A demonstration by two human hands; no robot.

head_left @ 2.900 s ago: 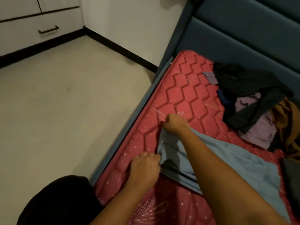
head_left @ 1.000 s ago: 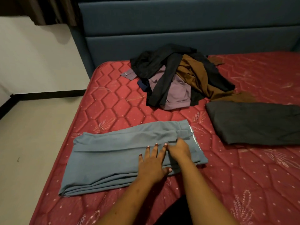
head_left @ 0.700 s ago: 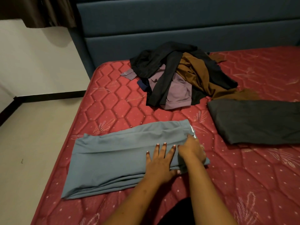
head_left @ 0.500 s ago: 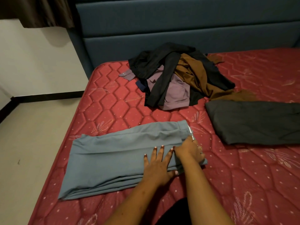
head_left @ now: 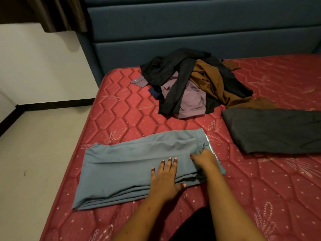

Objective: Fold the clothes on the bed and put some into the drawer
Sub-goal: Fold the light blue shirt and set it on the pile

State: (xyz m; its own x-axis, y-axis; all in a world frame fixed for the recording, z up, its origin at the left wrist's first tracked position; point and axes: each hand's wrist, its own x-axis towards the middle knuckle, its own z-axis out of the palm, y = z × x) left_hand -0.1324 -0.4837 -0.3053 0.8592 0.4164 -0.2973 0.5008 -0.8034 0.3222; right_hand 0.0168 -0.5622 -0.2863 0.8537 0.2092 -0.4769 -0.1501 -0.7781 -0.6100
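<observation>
The dark grey garment (head_left: 271, 131) runs off the picture's right edge. Black cloth (head_left: 178, 87) covers much of the purple shirt (head_left: 192, 100). Fingertips of the right hand (head_left: 204, 159) hide in the blue garment (head_left: 130, 167).

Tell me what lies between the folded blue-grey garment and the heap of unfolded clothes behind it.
Only bare red mattress. The head view shows its quilted surface running between the blue-grey garment and the heap of clothes, which do not touch.
</observation>
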